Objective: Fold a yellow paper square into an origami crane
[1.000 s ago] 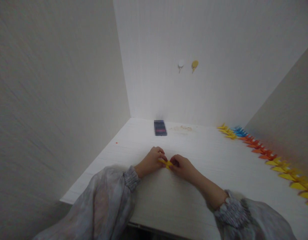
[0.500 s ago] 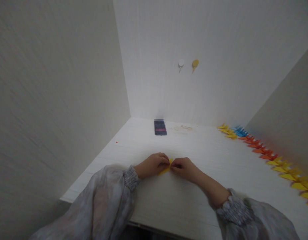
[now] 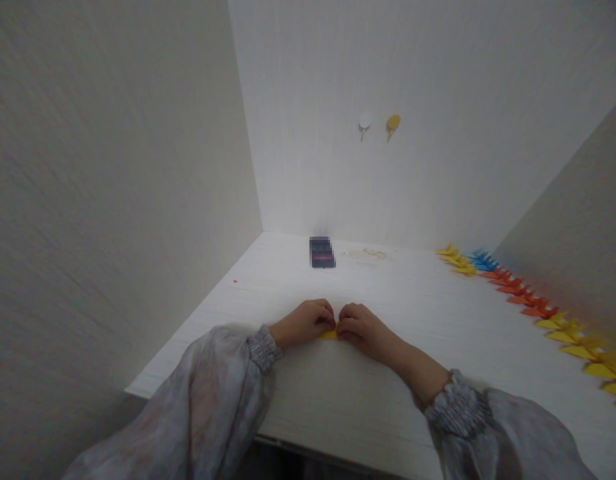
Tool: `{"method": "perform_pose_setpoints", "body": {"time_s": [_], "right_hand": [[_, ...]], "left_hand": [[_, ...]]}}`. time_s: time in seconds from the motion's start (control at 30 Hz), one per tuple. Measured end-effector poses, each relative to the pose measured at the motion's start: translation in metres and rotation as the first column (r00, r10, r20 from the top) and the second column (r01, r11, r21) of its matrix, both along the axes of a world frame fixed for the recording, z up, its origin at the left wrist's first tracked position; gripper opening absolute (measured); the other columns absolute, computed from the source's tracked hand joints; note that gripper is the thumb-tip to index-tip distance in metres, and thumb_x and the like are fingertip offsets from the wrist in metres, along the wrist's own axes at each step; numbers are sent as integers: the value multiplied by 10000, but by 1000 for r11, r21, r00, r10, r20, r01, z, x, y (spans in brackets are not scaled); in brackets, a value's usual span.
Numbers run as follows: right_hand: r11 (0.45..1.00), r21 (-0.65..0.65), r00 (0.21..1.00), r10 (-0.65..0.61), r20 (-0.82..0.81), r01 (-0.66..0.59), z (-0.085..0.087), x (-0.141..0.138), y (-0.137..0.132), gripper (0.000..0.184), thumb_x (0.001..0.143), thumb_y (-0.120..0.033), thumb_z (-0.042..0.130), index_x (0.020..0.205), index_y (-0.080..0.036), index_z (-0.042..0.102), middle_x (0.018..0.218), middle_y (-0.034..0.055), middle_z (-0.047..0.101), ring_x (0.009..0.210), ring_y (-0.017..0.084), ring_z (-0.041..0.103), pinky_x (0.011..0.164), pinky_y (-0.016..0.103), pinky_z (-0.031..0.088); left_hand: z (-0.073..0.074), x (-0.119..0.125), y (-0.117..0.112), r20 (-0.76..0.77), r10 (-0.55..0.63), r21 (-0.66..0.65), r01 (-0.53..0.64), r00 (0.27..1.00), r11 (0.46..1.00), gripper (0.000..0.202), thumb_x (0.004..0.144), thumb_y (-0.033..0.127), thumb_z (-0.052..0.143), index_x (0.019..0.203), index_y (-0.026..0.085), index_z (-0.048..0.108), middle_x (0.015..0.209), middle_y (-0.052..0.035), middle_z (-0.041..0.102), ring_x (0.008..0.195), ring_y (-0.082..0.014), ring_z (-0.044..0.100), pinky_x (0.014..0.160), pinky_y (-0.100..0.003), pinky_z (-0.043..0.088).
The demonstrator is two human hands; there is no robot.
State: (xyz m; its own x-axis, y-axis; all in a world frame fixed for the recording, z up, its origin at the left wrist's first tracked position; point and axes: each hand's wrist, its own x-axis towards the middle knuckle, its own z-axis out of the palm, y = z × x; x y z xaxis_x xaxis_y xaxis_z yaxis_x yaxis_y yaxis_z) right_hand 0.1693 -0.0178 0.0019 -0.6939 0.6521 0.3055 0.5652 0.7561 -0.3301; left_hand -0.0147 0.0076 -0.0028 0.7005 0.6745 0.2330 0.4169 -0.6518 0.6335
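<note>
The left sleeve (image 3: 218,387), at seven o'clock, and right sleeve (image 3: 531,433), at five o'clock, are loose, puffed and mottled pale grey. Ruched, speckled grey cuffs (image 3: 265,348) gather them at the forearms, leaving the left hand (image 3: 304,324) and right hand (image 3: 367,332) bare.

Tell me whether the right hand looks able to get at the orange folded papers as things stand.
Probably yes: nothing visible stands between the right hand and the orange folded papers farther right on the table, though its fingers are now at the yellow paper.
</note>
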Motion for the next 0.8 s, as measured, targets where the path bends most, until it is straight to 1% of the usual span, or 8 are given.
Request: {"method": "perform_pose_setpoints", "body": {"time_s": [0.2, 0.3, 0.37, 0.47, 0.57, 0.63, 0.8], "right_hand": [[995, -80, 993, 47, -112, -56, -12, 0, 8, 127, 796, -180, 479, 771, -175, 603, 796, 49, 546, 770, 149, 499, 701, 273, 407], [994, -98, 993, 45, -108, -55, -16, -2, 12, 131, 805, -173, 454, 761, -167, 578, 787, 54, 535, 771, 156, 490, 700, 282, 398], [995, -99, 998, 21, -56, -27, -17, -3, 13, 133, 807, -167, 444, 751, -159, 563, 787, 56, 532, 779, 162, 481, 711, 294, 379], [995, -89, 998, -45, 47, 49, -18, -5, 14, 129, 808, -171, 441, 750, -154, 555, 800, 55, 532, 796, 169, 468, 726, 310, 339], [989, -78, 985, -114, 129, 125, -18, -7, 13, 120, 806, -170, 441, 772, -159, 555, 807, 46, 532, 810, 170, 452, 726, 309, 304], [984, -73, 977, -147, 154, 160, -18, -8, 13, 114, 800, -168, 447, 783, -161, 559, 804, 41, 534, 806, 167, 445, 720, 302, 290], [970, -102, 967, -204, 150, 221, -16, -10, 13, 73, 764, -165, 490, 771, -153, 561, 784, 36, 544, 778, 156, 455, 705, 284, 291]], "left_hand": [[-2, 1, 3, -27, 41, -29, -42, 999, 999, 110, 677, 159, 555, 713, 148, 659, 796, -19, 574, 682, -91, 526, 648, -190, 412], [-2, 1, 4, -31, 60, -63, -62, 998, 996, 103, 655, 167, 574, 706, 145, 661, 784, -17, 578, 683, -94, 531, 641, -186, 410], [-1, 1, 4, -34, 62, -93, -65, 998, 994, 105, 650, 182, 577, 706, 148, 660, 794, -15, 584, 683, -95, 536, 638, -185, 411], [-1, 1, 4, -41, 48, -133, -53, 998, 990, 109, 642, 196, 582, 711, 149, 652, 816, -15, 592, 680, -96, 542, 629, -185, 413], [-3, 0, 5, -34, 74, -153, -78, 997, 985, 114, 631, 196, 586, 716, 141, 640, 804, -17, 600, 676, -101, 543, 614, -187, 414], [-4, -1, 5, -21, 84, -150, -87, 996, 985, 104, 629, 189, 582, 703, 140, 637, 792, -16, 602, 673, -100, 542, 614, -186, 413], [-1, 0, 4, -48, 29, -87, -33, 998, 996, 109, 645, 156, 546, 658, 143, 654, 761, -10, 605, 668, -92, 539, 619, -175, 396]]}}
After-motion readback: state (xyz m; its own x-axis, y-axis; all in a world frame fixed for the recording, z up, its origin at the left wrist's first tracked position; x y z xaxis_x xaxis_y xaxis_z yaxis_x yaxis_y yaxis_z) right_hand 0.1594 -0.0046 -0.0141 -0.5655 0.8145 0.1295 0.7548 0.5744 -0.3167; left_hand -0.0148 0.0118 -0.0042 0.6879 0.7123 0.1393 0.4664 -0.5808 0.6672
